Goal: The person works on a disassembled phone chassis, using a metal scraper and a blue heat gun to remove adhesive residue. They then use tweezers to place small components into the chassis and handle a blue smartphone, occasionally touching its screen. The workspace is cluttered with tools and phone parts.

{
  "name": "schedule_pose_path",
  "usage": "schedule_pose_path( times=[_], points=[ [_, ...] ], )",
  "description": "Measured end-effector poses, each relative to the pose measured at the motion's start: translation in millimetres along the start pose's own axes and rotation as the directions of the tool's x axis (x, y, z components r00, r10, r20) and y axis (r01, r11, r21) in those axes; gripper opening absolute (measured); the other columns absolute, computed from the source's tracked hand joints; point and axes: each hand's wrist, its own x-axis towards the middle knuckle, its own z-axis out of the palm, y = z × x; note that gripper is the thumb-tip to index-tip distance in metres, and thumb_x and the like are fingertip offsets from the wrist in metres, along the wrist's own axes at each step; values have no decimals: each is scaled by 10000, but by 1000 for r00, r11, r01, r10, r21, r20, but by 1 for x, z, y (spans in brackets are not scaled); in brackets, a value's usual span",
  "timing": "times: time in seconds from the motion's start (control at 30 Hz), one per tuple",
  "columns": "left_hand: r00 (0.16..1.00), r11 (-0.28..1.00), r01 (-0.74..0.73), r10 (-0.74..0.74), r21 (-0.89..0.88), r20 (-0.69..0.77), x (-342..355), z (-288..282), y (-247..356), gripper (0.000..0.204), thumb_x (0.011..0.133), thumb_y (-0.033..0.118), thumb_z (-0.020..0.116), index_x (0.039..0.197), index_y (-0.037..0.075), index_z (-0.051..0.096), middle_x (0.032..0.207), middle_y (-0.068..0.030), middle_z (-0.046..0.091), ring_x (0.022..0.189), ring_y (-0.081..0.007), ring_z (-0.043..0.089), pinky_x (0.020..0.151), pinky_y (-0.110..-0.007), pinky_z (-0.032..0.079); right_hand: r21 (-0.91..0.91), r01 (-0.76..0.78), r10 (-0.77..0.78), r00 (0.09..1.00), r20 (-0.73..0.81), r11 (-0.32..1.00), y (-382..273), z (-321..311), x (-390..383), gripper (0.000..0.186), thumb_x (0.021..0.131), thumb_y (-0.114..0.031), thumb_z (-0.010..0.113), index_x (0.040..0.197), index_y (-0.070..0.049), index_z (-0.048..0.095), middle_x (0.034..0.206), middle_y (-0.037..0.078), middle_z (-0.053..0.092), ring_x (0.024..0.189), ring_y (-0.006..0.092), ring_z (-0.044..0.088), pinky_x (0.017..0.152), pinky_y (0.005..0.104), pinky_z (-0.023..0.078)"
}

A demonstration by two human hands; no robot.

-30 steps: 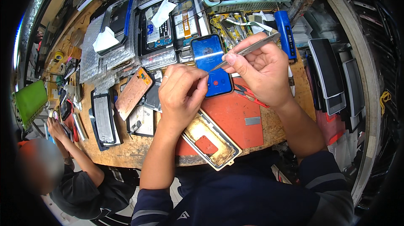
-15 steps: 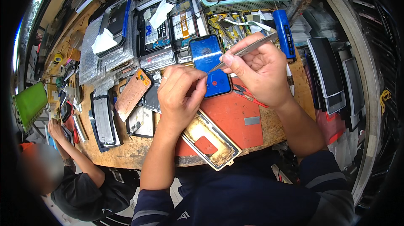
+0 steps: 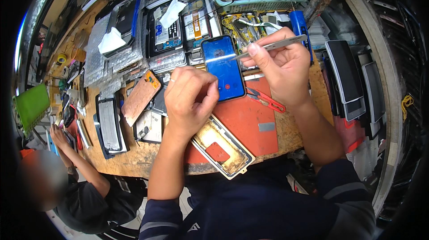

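Note:
My right hand (image 3: 286, 67) grips grey metal tweezers (image 3: 282, 43) between thumb and fingers. Their tips point left, over the lit blue screen of a phone (image 3: 220, 72) beyond my hands. My left hand (image 3: 190, 97), a ring on one finger, is closed in a pinch at the phone's lower left; whatever its fingertips hold is hidden. Below it, a gold phone housing (image 3: 240, 161) with a rectangular opening lies on a red mat (image 3: 250, 123), overhanging the table's front edge. Red-handled snips (image 3: 270, 101) lie under my right hand, and a small grey plate (image 3: 267, 127) is nearer me.
Opened phones (image 3: 164, 34) and bubble wrap (image 3: 96, 61) crowd the back left. A green basket (image 3: 263, 3) and a blue cylinder (image 3: 300, 27) stand behind. A copper-coloured panel (image 3: 140, 97) lies left. Dark panels (image 3: 345, 72) lean at right. Another person (image 3: 94, 199) sits at far left.
My right hand has moved slightly up, drawing the tweezers' tips away from my left fingers to above the phone screen. My left hand has turned a little, still pinched.

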Motion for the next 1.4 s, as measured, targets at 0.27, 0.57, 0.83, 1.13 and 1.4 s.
schedule_pose_path(
  times=[0.27,0.57,0.83,1.13,1.4],
  points=[
    [839,851,506,-449,139,-309,-12,-94,31,106,898,-71,737,945,-5,669,887,-93,672,814,-194,625,778,-316,507,-92,105,-108,994,-33,990,-8,-3,-4,123,992,63,737,1055,42,633,1019,141,739,910,178,762,819,294,632],
    [625,702,631,-712,330,321,-133,-166,99,212,787,136,859,890,42,700,832,-100,671,798,-312,641,731,-413,496,-422,540,-271,792,546,728,-22,29,-113,184,843,145,772,878,28,634,988,191,701,957,358,775,765,388,666],
    [783,773,597,-620,215,54,-120,-121,76,158,857,-6,802,887,41,655,824,-99,653,759,-301,633,671,-410,475,-421,736,-317,633,707,530,4,64,-130,279,778,60,784,713,-28,527,942,175,698,932,353,781,673,364,668],
    [814,808,573,-581,134,22,-123,-92,70,160,795,-75,704,920,24,689,915,-115,701,813,-304,653,707,-407,502,-421,719,-269,633,726,553,14,69,-128,276,800,20,765,698,-40,516,962,170,691,935,343,778,696,360,662],
    [844,844,533,-535,58,41,-126,-100,62,98,787,-43,673,857,25,666,851,-119,690,747,-294,640,679,-385,490,-435,696,-235,647,725,572,9,70,-129,324,773,58,863,711,-45,562,973,130,711,960,316,797,700,323,676]
  ],
)
